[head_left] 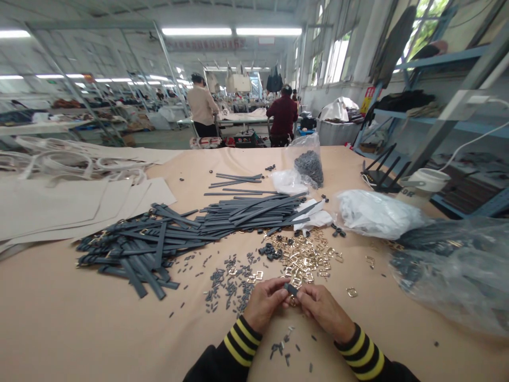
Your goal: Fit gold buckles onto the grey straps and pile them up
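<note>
A short piece of dark grey strap is pinched between my two hands near the front of the table. My left hand has its fingers closed on one end, and my right hand grips the other. Something gold shows just below the strap; whether it is attached I cannot tell. Beyond my hands spreads a pile of gold rectangular buckles, with small black rings at its left. Many tiny dark pieces lie left of my left hand, and several more lie between my forearms.
Long dark straps lie across the middle, beside buckled straps. Pale cut panels cover the left. Plastic bags fill the right side, and a bag of grey parts stands farther back. Two people work beyond the table.
</note>
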`<state>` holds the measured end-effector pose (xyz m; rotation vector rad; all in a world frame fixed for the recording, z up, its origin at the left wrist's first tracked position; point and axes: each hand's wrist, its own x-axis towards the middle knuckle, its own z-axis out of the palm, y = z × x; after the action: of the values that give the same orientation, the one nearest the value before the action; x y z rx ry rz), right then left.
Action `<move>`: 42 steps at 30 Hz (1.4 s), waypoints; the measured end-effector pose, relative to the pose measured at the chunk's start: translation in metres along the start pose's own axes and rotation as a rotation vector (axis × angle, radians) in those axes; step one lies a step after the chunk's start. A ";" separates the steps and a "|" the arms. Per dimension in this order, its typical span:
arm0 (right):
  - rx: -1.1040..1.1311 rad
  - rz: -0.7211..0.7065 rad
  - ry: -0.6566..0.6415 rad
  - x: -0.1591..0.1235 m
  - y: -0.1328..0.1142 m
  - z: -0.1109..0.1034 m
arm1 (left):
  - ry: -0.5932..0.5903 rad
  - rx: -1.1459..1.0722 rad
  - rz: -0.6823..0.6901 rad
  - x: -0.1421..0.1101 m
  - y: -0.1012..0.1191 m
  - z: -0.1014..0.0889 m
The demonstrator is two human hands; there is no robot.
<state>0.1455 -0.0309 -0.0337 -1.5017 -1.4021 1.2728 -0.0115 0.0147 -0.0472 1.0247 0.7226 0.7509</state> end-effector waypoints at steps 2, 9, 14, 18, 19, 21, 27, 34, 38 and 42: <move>-0.054 -0.013 0.020 -0.001 -0.003 0.001 | 0.025 0.035 0.004 0.000 0.001 0.001; -0.200 -0.133 -0.047 -0.004 -0.008 0.000 | 0.108 0.152 -0.031 -0.001 -0.001 0.002; -0.038 -0.076 -0.023 -0.007 -0.006 -0.001 | 0.069 0.084 -0.020 -0.001 0.000 0.004; 0.054 -0.048 -0.036 -0.006 -0.007 -0.004 | 0.015 0.035 -0.005 -0.001 0.001 0.006; 0.041 -0.059 -0.061 -0.005 -0.008 -0.005 | 0.015 0.033 -0.007 -0.001 0.001 0.006; -0.020 -0.084 -0.095 -0.004 -0.011 -0.007 | 0.028 0.029 -0.004 -0.001 0.000 0.006; -0.184 -0.133 -0.070 -0.003 -0.013 -0.008 | 0.069 0.041 -0.002 -0.003 -0.001 0.005; -0.231 -0.197 -0.135 -0.003 -0.018 -0.009 | 0.087 0.154 -0.025 -0.005 -0.002 0.009; -0.157 -0.255 -0.310 -0.003 -0.026 -0.018 | 0.021 0.176 -0.026 -0.004 -0.009 0.005; -0.045 -0.204 -0.357 -0.002 -0.022 -0.024 | -0.028 0.011 -0.027 -0.003 -0.010 0.002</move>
<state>0.1623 -0.0264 -0.0066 -1.1597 -1.7720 1.4346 -0.0097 0.0086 -0.0556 1.0314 0.7156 0.7083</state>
